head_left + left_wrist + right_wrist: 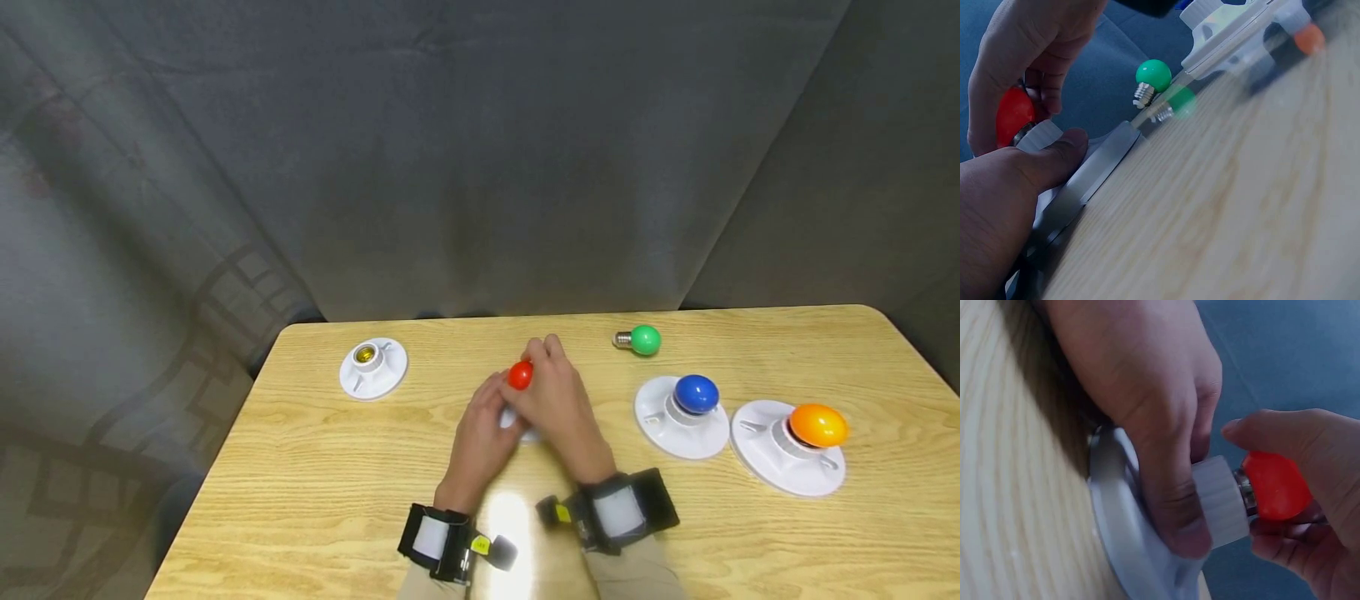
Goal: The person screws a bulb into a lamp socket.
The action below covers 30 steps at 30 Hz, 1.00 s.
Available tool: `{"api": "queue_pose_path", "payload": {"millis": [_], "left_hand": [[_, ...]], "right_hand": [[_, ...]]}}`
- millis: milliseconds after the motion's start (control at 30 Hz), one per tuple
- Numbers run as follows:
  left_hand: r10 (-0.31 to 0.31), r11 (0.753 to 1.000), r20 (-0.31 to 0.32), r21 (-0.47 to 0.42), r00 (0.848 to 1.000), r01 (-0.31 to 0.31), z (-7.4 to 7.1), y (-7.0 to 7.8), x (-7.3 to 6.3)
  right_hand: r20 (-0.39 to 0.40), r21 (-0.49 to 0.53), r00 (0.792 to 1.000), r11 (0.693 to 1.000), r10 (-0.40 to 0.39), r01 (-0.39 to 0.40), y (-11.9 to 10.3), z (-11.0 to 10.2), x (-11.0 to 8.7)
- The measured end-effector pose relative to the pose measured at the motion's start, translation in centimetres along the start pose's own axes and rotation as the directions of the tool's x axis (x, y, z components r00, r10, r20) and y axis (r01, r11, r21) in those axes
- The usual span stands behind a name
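The red bulb [521, 375], at the mouth of the socket [1224, 500] gripped by the left hand [478, 442], is held between the right hand [558, 408]'s curled fingers and thumb.

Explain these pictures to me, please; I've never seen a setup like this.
No machine here: a person works with two bare hands. The wide picture comes from a head-worn camera, the close ones from a small camera on each wrist. The left hand grips a white lamp socket; the right hand holds a red bulb at its opening. The wooden table also bears a loose green bulb, an empty socket, plus a blue bulb and an orange bulb, each in its own socket.
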<state>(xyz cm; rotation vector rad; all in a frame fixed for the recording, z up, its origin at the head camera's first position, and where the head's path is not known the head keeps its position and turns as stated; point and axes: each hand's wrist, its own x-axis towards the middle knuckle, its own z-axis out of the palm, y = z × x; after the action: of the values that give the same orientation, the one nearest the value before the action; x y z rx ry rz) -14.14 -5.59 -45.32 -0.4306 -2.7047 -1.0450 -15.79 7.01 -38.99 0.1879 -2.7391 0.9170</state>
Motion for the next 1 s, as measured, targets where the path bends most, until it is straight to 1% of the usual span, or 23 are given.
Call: {"api": "queue_pose_path", "payload": {"millis": [133,267,367,467,533,600,700,767,800,833,900,1000], "left_hand": [[-0.001,1.0,-0.009,0.0,1.0,0.001,0.1,-0.1,0.1],[-0.022,1.0,0.008,-0.019,1.0,0.023,0.0,0.0,0.1],[-0.037,0.999,0.023,-0.025,0.999,0.038,0.0,0.0,0.0],[-0.018,1.0,0.025,-0.017,1.0,0.018,0.0,0.0,-0.1],[0.011,1.0,0.017,-0.012,1.0,-0.01,0.0,0.0,-0.1],[0.029,1.0,0.012,-0.007,0.999,-0.029,0.0,-0.1,-0.1],[0.047,0.999,0.003,-0.003,0.999,-0.047,0.1,-0.1,0.0],[0.05,0.999,0.0,0.0,0.999,-0.05,0.1,-0.1,0.0],[0.052,0.999,0.0,0.0,0.999,-0.052,0.1,-0.1,0.0],[0.055,0.998,0.0,-0.002,0.998,-0.055,0.1,-0.2,0.1],[0.05,0.999,0.006,-0.008,0.999,-0.049,0.1,-0.2,0.1],[0.02,1.0,0.025,-0.014,0.999,-0.019,0.1,-0.2,-0.1]], "right_hand": [[0.045,-0.011,0.999,1.0,0.01,-0.009,-0.2,-0.2,0.0],[0.109,-0.001,0.994,1.0,-0.016,0.016,-0.1,-1.1,-0.1],[0.14,0.034,0.987,0.997,-0.077,0.072,0.4,-2.1,-0.1],[0.126,0.116,0.98,0.983,-0.155,0.141,0.9,-2.8,-0.1],[0.111,0.181,0.971,0.965,-0.211,0.189,1.1,-3.1,0.0],[0.127,0.235,0.96,0.948,-0.25,0.216,1.2,-3.3,-0.1],[0.213,0.253,0.933,0.939,-0.289,0.233,1.3,-3.3,-0.2],[0.27,0.252,0.916,0.94,-0.296,0.23,1.3,-3.2,-0.2],[0.289,0.243,0.911,0.943,-0.294,0.227,1.4,-3.1,-0.2],[0.297,0.234,0.909,0.946,-0.291,0.226,1.4,-3.0,-0.2],[0.289,0.226,0.914,0.948,-0.285,0.224,1.3,-3.0,-0.2],[0.268,0.19,0.934,0.963,-0.237,0.19,1.0,-2.9,-0.2]]}}
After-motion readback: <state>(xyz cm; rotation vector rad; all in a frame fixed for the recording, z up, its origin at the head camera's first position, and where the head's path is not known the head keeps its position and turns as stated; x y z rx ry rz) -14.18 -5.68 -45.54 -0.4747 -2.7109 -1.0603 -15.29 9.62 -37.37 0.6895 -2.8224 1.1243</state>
